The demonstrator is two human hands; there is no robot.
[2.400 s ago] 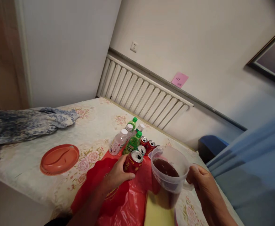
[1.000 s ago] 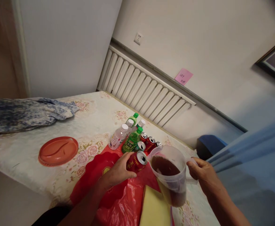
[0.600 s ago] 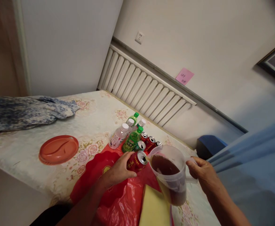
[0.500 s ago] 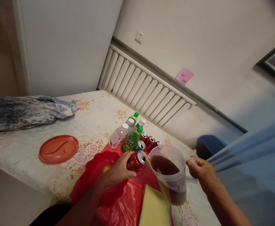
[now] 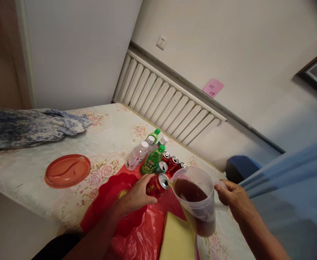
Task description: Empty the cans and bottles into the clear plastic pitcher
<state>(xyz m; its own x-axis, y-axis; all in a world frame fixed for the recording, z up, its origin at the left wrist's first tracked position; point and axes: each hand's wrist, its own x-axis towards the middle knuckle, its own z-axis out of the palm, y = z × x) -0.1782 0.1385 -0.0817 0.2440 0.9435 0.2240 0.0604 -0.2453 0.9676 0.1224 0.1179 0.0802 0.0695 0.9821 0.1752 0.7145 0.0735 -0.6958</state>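
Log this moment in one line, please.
left hand: holds can | right hand: holds jug | spout: beside can's top | jug contents: dark liquid

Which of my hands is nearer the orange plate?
Left: your left hand, holding a red can, is right of the plate; your right hand, gripping the pitcher, farther right.

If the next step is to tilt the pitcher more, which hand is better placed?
Probably the right hand: it grips the pitcher by its handle, while the left hand holds the red can.

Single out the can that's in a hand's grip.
The red can in the left hand, tipped toward the pitcher; the other cans stand upright behind it, with neither hand holding them.
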